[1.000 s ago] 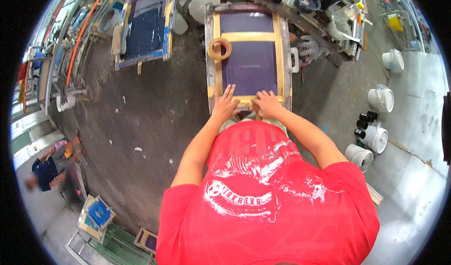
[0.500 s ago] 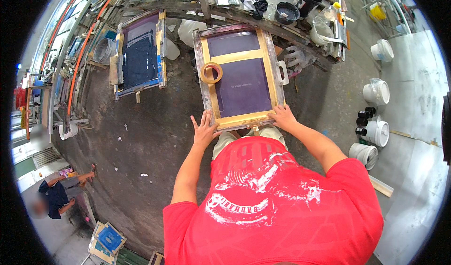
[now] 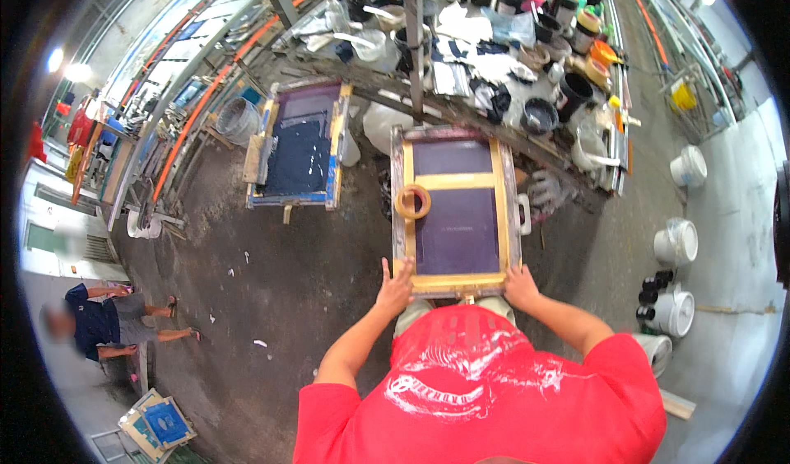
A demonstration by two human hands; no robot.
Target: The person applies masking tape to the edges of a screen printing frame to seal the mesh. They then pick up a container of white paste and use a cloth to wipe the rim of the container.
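A screen-printing frame (image 3: 457,280) with dark purple mesh and yellow tape along its inner borders slants up in front of me, its far end by the workbench. My left hand (image 3: 394,289) holds its near left corner, a finger stretched along the side rail. At the near right corner, my right hand (image 3: 521,288) grips the rail with bent fingers; parts of both grips are hidden. A roll of tan tape (image 3: 412,191) lies on the frame's left side, partly over the mesh.
Left of mine stands another screen frame (image 3: 295,158) with dark ink. A cluttered workbench (image 3: 568,161) of pots and rags is beyond. White buckets (image 3: 676,242) line the right wall. At far left is a person (image 3: 99,320) in dark clothes, near leaning frames (image 3: 164,423).
My view has tilted up and shifted, so the frame and my hands sit lower and more to the right, and more workbench shows. The person at left has moved, legs now apart.
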